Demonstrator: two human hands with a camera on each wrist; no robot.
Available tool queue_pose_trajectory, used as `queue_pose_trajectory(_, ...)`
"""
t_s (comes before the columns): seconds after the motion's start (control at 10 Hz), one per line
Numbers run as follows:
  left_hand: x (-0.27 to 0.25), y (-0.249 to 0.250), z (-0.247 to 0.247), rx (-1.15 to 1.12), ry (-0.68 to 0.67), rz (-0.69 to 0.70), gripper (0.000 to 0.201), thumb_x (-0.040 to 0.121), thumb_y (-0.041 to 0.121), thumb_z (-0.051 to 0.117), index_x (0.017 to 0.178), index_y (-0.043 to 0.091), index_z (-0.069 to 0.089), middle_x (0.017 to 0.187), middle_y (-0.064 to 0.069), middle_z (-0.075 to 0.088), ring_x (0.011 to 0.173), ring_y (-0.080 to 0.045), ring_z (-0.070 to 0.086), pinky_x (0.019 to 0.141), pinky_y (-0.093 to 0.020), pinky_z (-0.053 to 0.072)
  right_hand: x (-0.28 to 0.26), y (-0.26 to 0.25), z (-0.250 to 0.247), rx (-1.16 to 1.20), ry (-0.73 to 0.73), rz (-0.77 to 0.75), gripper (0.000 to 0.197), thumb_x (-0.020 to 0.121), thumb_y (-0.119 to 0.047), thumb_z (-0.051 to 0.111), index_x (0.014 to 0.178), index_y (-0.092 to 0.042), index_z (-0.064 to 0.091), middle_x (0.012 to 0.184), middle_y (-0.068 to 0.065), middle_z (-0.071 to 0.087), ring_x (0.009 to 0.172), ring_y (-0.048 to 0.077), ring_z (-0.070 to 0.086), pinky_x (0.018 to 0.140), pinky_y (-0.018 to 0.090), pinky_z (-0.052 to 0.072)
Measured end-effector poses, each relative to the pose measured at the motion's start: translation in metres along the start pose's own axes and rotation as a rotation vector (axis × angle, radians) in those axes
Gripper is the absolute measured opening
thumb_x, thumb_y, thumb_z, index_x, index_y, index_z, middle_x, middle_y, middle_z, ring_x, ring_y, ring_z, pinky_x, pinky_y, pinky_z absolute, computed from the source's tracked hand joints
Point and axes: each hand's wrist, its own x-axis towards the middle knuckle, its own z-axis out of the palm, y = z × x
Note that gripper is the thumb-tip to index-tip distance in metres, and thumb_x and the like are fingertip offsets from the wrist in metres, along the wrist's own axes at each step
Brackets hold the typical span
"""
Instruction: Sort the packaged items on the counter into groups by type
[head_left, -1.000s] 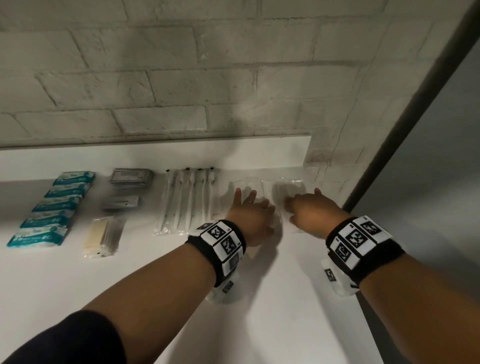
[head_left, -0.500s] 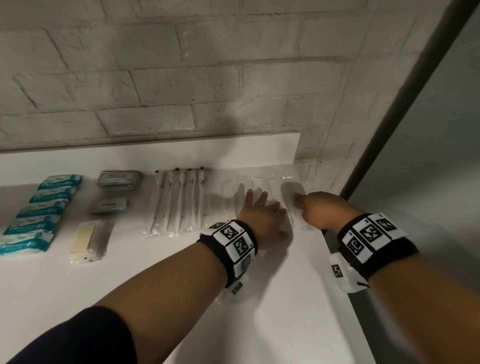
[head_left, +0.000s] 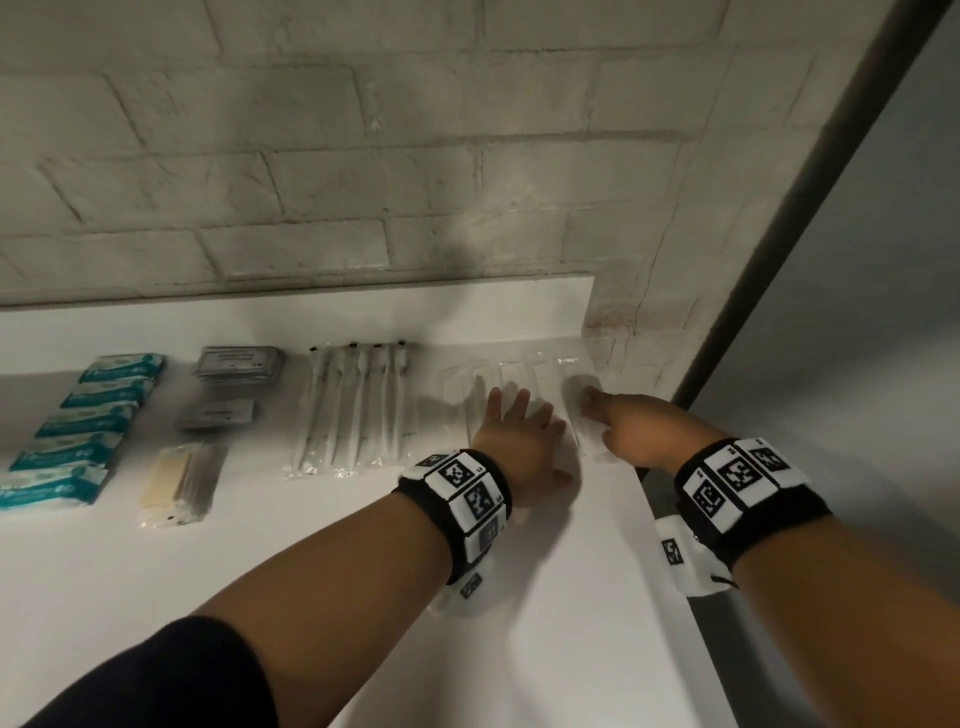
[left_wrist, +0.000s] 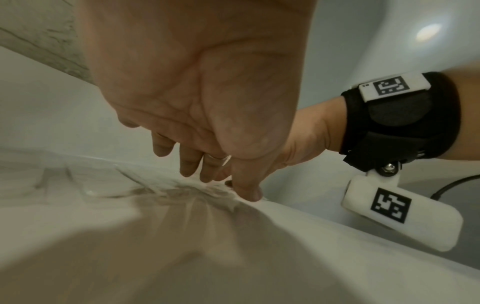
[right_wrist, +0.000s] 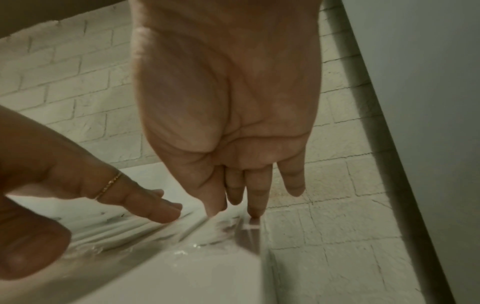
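Observation:
Several flat clear packets (head_left: 545, 371) lie side by side at the counter's far right corner. My left hand (head_left: 511, 415) lies flat on the left ones with fingers straight and spread. My right hand (head_left: 592, 402) presses its straight fingertips (right_wrist: 254, 214) down on the rightmost clear packet (right_wrist: 228, 228), next to the counter's right edge. The left wrist view shows my left hand's fingers (left_wrist: 192, 164) over the crinkled clear packets (left_wrist: 124, 185). Neither hand grips anything.
On the white counter (head_left: 519, 623), from the left, lie a row of teal packets (head_left: 88, 421), grey sachets (head_left: 239, 364), a clear bag of yellowish items (head_left: 179, 480) and long clear stick packets (head_left: 353, 410). A brick wall stands behind. The counter ends at its right edge (head_left: 670, 545).
Both hands have slid over the clear packets, which now lie more spread out in a row toward the right edge. The other groups have not moved.

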Motion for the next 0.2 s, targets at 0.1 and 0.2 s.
queue_pose_trajectory(0.1, -0.023, -0.002, -0.007, -0.044, 0.032, 0.02, 0.072, 0.091, 0.051, 0.048, 0.151, 0.018, 0.025, 0.16, -0.007, 0.017, 0.148, -0.031, 0.003, 0.117, -0.054, -0.005, -0.025, 0.005, 0.0, 0.127, 0.07, -0.063, 0.058, 0.098, -0.019, 0.046, 0.151, -0.027, 0.024, 0.158, -0.003, 0.022, 0.137, 0.021, 0.038, 0.109, 0.03, 0.032)
queue_pose_trajectory(0.2, -0.058, -0.003, -0.005, -0.125, 0.054, 0.056, 0.072, 0.093, 0.046, 0.05, 0.153, 0.02, 0.018, 0.161, -0.004, 0.014, 0.148, -0.027, 0.007, 0.119, -0.048, 0.001, -0.065, 0.008, 0.007, 0.289, 0.049, -0.08, 0.054, 0.098, -0.029, 0.049, 0.148, -0.031, 0.031, 0.158, -0.01, 0.021, 0.142, 0.014, 0.03, 0.114, 0.028, 0.024)
